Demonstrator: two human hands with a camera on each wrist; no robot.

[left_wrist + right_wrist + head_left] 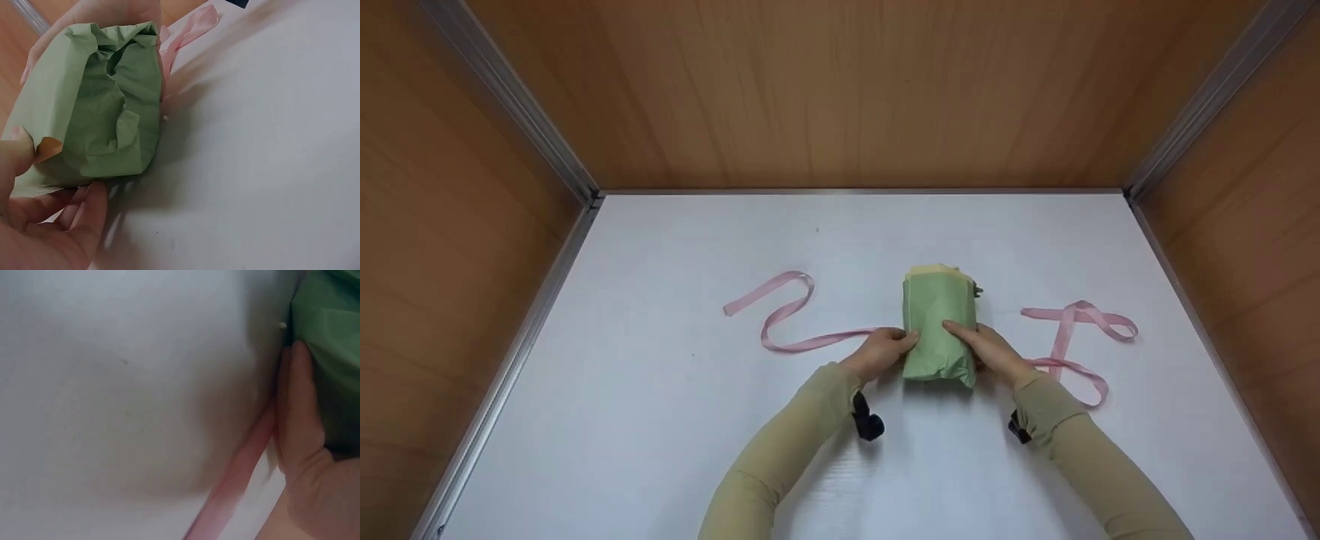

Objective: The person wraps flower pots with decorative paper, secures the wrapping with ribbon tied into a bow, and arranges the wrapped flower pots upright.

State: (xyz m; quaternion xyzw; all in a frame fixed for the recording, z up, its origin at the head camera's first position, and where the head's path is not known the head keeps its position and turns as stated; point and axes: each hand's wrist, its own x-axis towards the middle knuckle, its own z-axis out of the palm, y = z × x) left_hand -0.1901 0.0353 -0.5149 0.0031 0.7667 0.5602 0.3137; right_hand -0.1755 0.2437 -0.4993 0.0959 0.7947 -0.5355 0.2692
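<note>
A green paper-wrapped bundle (936,315) lies between both hands, with a pale yellow paper edge (931,268) and a bit of dark green leaf at its far end. My left hand (879,352) grips its near left side, thumb on top and fingers tucked beneath. On the other side my right hand (996,354) holds it, thumb over the top and fingers along the flank. The left wrist view shows the crumpled, folded-in near end of the green paper (107,112). Pink ribbon (787,309) runs out from the left of the bundle, and more pink ribbon (1063,337) from the right.
The white table (607,360) is bounded by a wood-grain back panel (855,97) and side panels with grey metal edging. On the right the ribbon lies in loose loops; on the left it forms an S-curve. Each wrist bears a black strap.
</note>
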